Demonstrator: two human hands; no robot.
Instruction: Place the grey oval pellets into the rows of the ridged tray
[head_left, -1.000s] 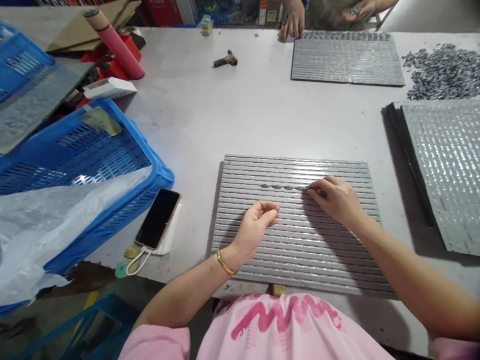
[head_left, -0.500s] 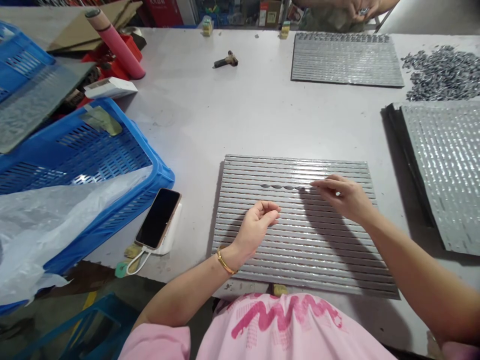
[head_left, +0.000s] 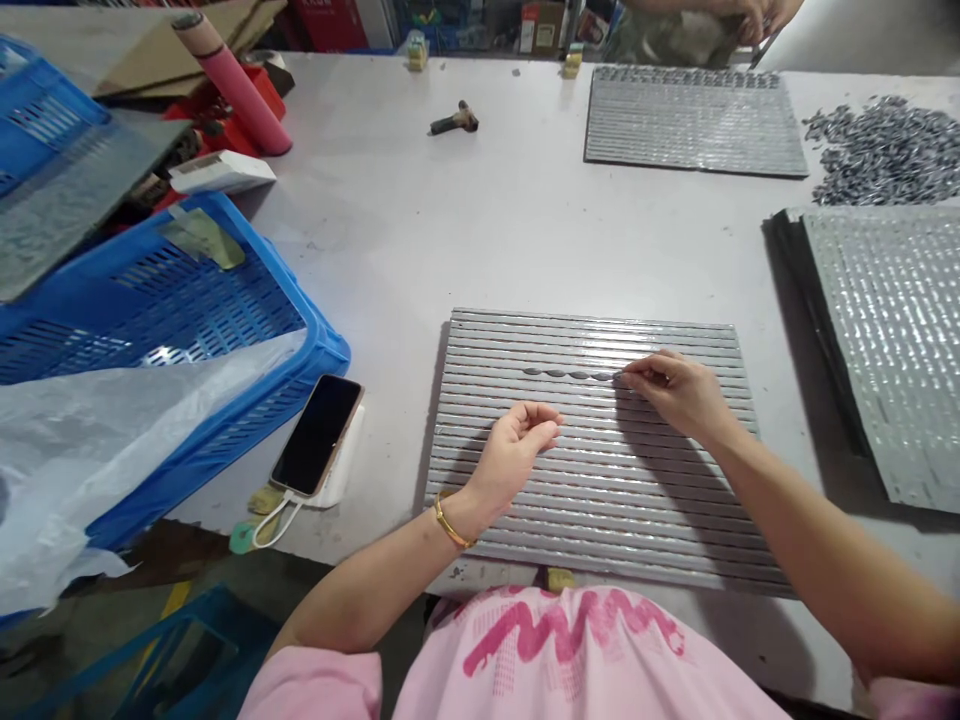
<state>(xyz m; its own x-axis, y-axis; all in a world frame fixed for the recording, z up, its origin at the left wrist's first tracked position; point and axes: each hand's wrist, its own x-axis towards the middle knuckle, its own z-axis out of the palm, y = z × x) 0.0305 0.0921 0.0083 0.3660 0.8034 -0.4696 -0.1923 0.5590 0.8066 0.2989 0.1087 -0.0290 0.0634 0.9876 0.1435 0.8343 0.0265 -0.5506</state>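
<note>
A ridged silver-grey board (head_left: pixel 600 500) lies in front of me on the table. Across one of its upper grooves runs a short row of small dark leaf-shaped pieces (head_left: pixel 556 374). My right hand (head_left: pixel 679 395) is at the right end of that row, thumb and forefinger pinched on a small dark piece that is mostly covered by the fingertips. Left of it and lower, my left hand (head_left: pixel 517 445) hovers over or rests on the board with fingers curled and thumb against forefinger. Whatever the left fingertips hold, if anything, is hidden.
A blue crate (head_left: pixel 300 300) with plastic film stands left, beside a phone (head_left: pixel 318 436) on a cable. Stacked silver boards (head_left: pixel 892 350) lie right, below a heap of small dark pieces (head_left: pixel 889 150). Another ridged board (head_left: pixel 690 125) lies far back, near another person's hands (head_left: pixel 761 18).
My right hand has shifted slightly left, its fingers drawn closer together at the row's end. The left hand stays in place. The other person's hands have moved a little.
</note>
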